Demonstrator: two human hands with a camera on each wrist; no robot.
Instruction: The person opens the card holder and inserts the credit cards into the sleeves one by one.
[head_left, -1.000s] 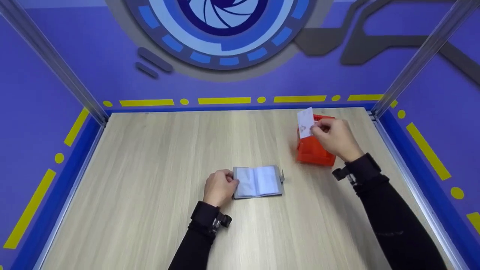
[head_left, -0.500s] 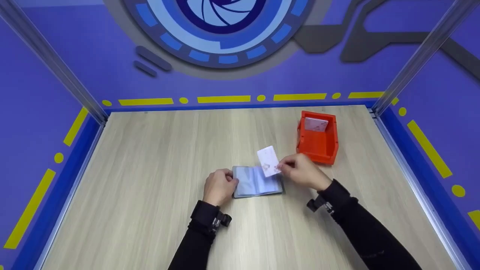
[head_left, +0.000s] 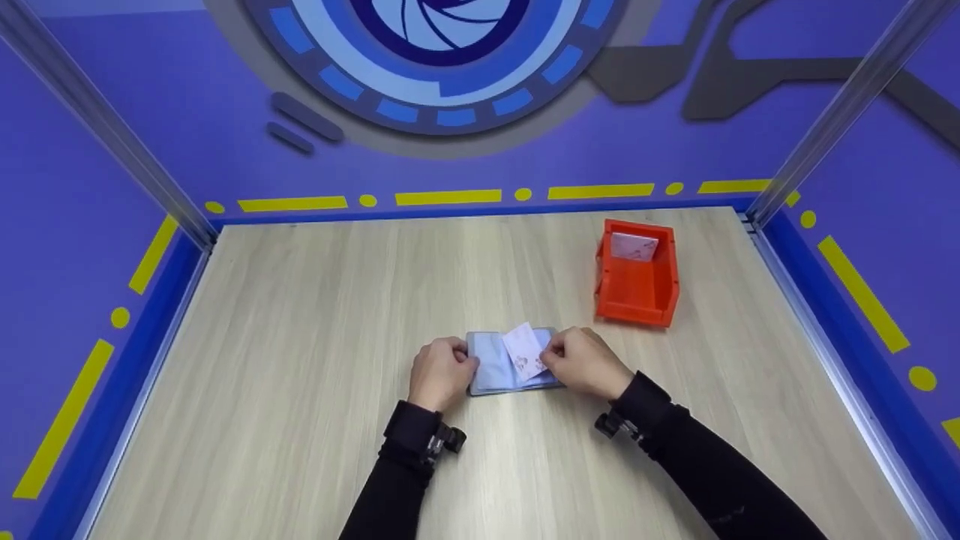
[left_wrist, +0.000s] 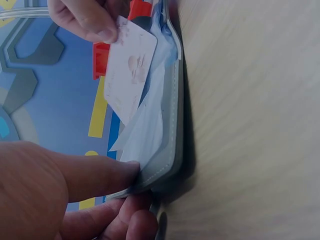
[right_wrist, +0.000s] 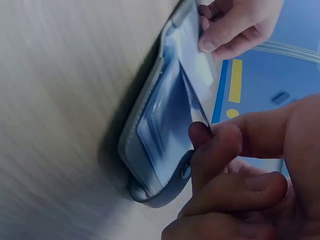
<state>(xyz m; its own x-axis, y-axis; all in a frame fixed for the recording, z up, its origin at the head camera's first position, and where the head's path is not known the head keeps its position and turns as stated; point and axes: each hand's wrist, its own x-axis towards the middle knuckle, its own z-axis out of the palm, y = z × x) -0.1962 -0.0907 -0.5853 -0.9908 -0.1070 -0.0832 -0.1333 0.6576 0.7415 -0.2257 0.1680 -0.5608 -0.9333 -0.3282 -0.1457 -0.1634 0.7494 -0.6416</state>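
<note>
A grey card holder with clear plastic sleeves lies spread on the table. My left hand pinches its left edge, thumb on top and fingers beneath, as the left wrist view shows. Between thumb and forefinger, my right hand pinches a white card with a pinkish print. The card is tilted above the middle of the holder, its lower part close to the sleeves; whether it is inside one I cannot tell. In the right wrist view a strap with a snap button sticks out at the holder's right side.
A red open bin stands at the back right of the wooden table, with a similar pale card leaning against its back wall. Blue-purple panels close off the back and both sides.
My right hand has carried the card from above the red bin, leftward and toward me, down to the card holder. The left hand has stayed at the holder's left edge.
</note>
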